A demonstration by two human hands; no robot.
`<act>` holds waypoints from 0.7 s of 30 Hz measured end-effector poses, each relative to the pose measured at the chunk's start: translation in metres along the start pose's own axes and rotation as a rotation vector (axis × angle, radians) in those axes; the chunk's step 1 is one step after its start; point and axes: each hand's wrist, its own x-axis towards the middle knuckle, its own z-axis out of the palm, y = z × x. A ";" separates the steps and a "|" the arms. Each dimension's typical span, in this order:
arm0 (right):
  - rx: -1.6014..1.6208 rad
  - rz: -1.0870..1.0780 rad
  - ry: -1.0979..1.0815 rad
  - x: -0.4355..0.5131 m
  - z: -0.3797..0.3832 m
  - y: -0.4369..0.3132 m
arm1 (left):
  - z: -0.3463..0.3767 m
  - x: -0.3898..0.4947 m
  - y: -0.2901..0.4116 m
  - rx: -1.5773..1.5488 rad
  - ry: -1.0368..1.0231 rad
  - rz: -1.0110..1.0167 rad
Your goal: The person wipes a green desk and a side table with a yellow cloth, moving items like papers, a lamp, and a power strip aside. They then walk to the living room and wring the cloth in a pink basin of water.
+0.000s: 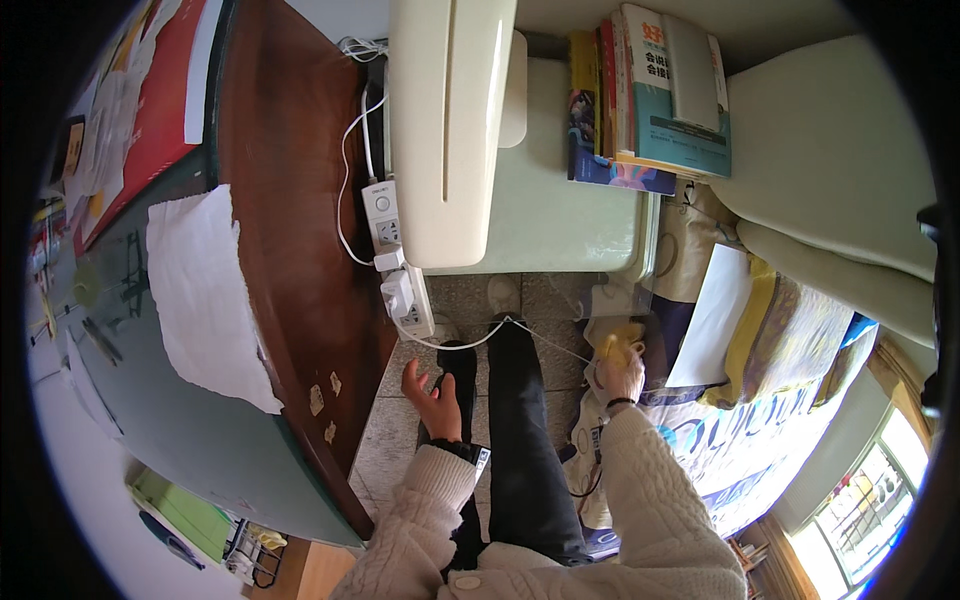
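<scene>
My left hand hangs over the floor with its fingers apart and nothing in it, below a white power strip. A white plug adapter sits in the strip, and a white cable runs from it across my legs towards my right hand. That hand is at the edge of the cloth-covered seat, on or around a yellow item whose kind I cannot tell. Its fingers are partly hidden, so whether the cable is in them is unclear. A dark band is on each wrist.
Left stands a brown wooden desk with a torn white paper. Ahead, a long cream panel juts over a pale green surface bearing stacked books. White paper and a yellow patterned cloth lie on the right.
</scene>
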 end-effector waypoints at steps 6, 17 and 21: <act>1.065 0.264 -0.059 0.040 0.031 0.057 | -0.013 0.002 -0.016 0.075 -0.067 0.076; 1.416 0.127 -0.056 0.062 0.041 -0.010 | -0.034 -0.003 -0.037 0.139 -0.196 0.054; 0.989 -0.141 0.088 0.064 0.048 0.003 | -0.035 -0.007 -0.047 0.112 -0.191 0.042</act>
